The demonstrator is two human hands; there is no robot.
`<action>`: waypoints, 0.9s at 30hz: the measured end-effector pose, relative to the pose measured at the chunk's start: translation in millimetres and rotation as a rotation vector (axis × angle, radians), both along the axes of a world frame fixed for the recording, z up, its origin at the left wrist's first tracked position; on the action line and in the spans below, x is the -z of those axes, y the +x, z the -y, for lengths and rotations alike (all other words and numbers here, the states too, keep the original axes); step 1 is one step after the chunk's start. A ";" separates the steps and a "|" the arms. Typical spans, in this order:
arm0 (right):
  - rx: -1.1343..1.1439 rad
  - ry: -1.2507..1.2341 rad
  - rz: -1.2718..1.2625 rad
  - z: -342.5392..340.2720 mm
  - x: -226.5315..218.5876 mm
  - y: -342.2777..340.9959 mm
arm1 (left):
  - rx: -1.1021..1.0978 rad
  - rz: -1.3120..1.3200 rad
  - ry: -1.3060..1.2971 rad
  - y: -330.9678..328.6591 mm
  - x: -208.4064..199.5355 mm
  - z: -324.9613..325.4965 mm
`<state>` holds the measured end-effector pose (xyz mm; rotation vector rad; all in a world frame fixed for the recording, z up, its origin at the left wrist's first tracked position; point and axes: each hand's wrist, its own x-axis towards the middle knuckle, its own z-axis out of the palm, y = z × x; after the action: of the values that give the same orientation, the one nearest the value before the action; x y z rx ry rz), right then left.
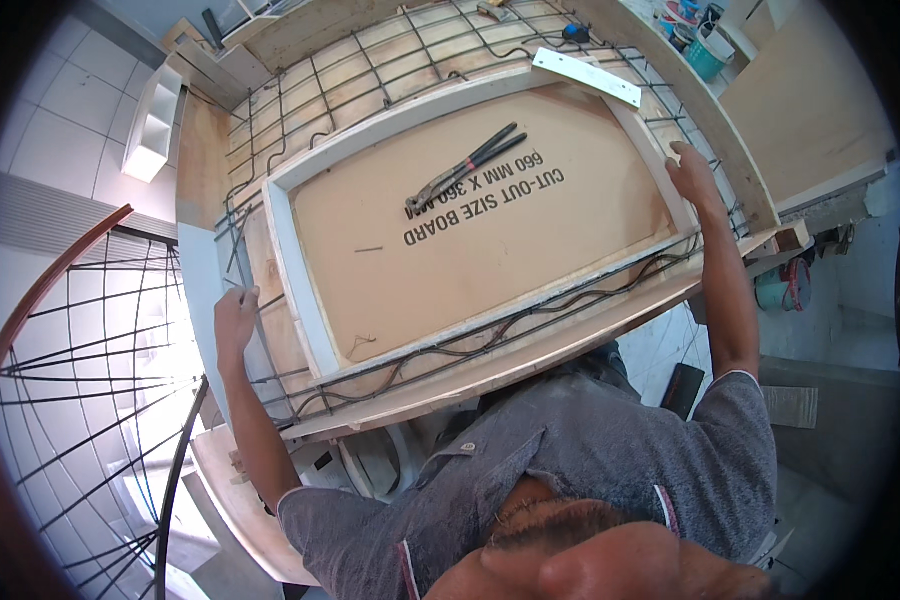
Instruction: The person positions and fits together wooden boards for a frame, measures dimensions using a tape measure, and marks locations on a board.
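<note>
My left hand (236, 317) is closed at the left end of a dark steel rebar mesh (350, 90); its fingertips are partly hidden. At the opposite end my right hand (694, 178) has curled fingers on the mesh, beside the inner frame's right side. The mesh lies in a wooden mould, around a white-edged rectangular frame (302, 270). A brown cardboard panel (530, 260) with dark print fills that frame. Pincers (467, 170) with black and red handles rest on the panel, near a short piece of wire (369, 249).
A pale strip with holes (587, 77) lies across the frame's far right corner. Wooden side boards (670, 60) surround the mould. Buckets (708, 55) stand beyond its right side. At left are a white shelf unit (152, 125) and a curved metal grille (80, 300).
</note>
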<state>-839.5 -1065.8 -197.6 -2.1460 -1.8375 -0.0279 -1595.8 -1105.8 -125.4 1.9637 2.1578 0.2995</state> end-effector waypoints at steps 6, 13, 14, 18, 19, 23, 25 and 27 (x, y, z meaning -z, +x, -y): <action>-0.103 -0.081 -0.038 -20.6 -14.3 -31.1 | 0.081 0.349 0.222 51.6 -30.6 62.1; -0.271 -0.056 -0.018 -45.6 -47.1 -52.1 | 0.118 0.597 0.019 162.0 -15.9 126.3; -0.312 -0.045 -0.036 -39.5 -51.2 -59.9 | 0.146 0.613 0.026 173.5 -11.8 133.5; -0.316 -0.078 -0.251 8.0 -86.1 -83.8 | 0.318 0.517 0.043 189.9 0.6 138.1; -0.302 -0.052 -0.310 24.2 -92.7 -82.9 | 0.283 0.566 0.005 194.8 -1.0 137.7; -0.251 0.078 -0.487 86.9 -121.2 -59.7 | 0.250 0.625 -0.097 212.3 -8.6 136.6; -0.190 0.136 -0.551 119.4 -134.7 -35.7 | 0.291 0.628 -0.132 227.7 -10.2 129.8; -0.111 0.209 -0.628 149.2 -144.7 -9.6 | 0.329 0.649 -0.148 249.1 -18.0 119.9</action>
<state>-849.1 -1215.1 -53.0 -1.6513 -1.4961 0.4119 -1346.7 -1225.7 -107.4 1.7720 1.3939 0.5990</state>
